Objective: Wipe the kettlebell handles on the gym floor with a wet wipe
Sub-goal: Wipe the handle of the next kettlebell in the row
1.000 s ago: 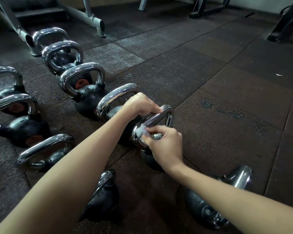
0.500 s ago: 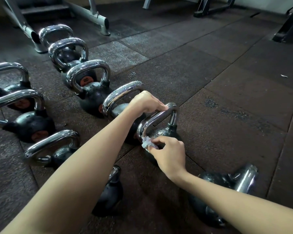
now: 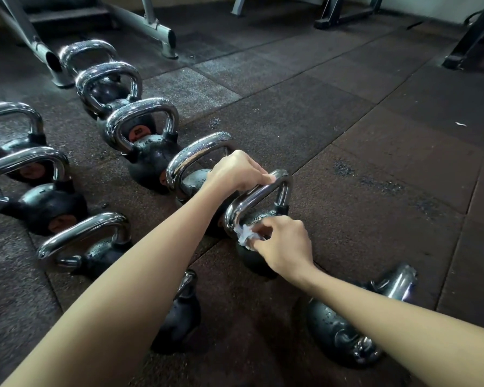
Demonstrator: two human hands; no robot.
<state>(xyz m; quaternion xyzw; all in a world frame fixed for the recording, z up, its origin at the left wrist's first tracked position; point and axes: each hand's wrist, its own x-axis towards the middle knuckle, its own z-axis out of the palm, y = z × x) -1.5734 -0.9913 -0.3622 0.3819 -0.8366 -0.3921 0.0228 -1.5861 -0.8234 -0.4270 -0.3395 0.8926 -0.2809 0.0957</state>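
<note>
Kettlebell handle (image 3: pixel 259 195) gripped by left hand (image 3: pixel 235 173) | right hand (image 3: pixel 285 244) fingers pinch wet wipe (image 3: pixel 244 236) against it | next kettlebell (image 3: pixel 196 152) just behind

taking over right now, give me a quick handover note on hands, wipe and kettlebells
Left hand: grips the top of the handle of the kettlebell being wiped.
Right hand: pinches the crumpled wet wipe against that handle's near-left bend.
Done: unclear; the far row handles look beaded with droplets, perhaps already wiped.
Left: the rest of this handle, then probably the tipped kettlebell at near right and the left kettlebells.
</note>
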